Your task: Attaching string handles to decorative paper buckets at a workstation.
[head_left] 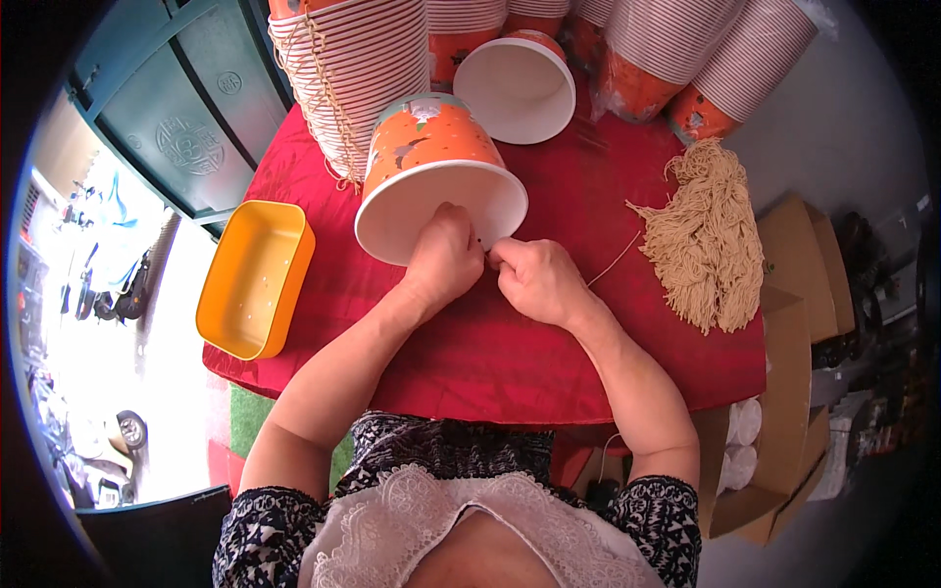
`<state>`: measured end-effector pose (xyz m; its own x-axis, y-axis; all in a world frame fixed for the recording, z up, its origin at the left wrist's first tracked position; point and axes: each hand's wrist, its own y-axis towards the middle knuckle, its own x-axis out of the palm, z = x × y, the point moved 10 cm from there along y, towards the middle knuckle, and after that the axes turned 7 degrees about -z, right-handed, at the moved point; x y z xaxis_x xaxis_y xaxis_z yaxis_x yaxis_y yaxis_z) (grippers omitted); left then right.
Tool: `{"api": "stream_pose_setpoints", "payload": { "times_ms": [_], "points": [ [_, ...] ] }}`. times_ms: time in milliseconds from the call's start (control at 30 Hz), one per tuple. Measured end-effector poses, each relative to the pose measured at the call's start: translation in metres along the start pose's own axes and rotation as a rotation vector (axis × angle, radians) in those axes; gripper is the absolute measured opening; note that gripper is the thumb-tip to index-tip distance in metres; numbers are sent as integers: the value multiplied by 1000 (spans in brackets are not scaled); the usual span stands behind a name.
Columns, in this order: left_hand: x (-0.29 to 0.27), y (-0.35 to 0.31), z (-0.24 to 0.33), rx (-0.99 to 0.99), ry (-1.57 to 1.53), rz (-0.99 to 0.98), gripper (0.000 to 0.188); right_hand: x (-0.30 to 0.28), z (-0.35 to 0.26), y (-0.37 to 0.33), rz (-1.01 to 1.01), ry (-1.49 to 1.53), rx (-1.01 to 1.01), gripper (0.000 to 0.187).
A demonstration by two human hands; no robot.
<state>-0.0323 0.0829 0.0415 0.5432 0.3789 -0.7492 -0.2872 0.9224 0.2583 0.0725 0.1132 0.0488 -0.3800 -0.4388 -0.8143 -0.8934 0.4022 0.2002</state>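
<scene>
An orange paper bucket (436,147) with a white rim lies tilted on the table, its mouth facing me. My left hand (446,253) reaches into that mouth, fingers curled closed; what they grip is hidden. At the lower right of the rim, my right hand (537,277) is closed in a pinch, close to the left fingertips. A thin beige cord (615,259) runs from under my right hand toward a loose bundle of beige cords (708,240) on the right side of the table. The cord's end at my fingers is too small to see.
A yellow plastic basket (256,279) stands at the table's left edge. Tall stacks of paper buckets (353,83) line the back, with cords hanging on one. Another bucket (515,90) lies on its side behind. Cardboard boxes (784,363) stand right of the red-covered table (470,372).
</scene>
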Motion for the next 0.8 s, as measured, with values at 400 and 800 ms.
{"api": "stream_pose_setpoints", "payload": {
  "times_ms": [400,800],
  "points": [
    [3,6,1,-1,33,-36,11,-6,9,2,-2,4,82,15],
    [-5,-9,16,84,-24,52,13,-24,44,-1,277,201,305,32]
  ]
}}
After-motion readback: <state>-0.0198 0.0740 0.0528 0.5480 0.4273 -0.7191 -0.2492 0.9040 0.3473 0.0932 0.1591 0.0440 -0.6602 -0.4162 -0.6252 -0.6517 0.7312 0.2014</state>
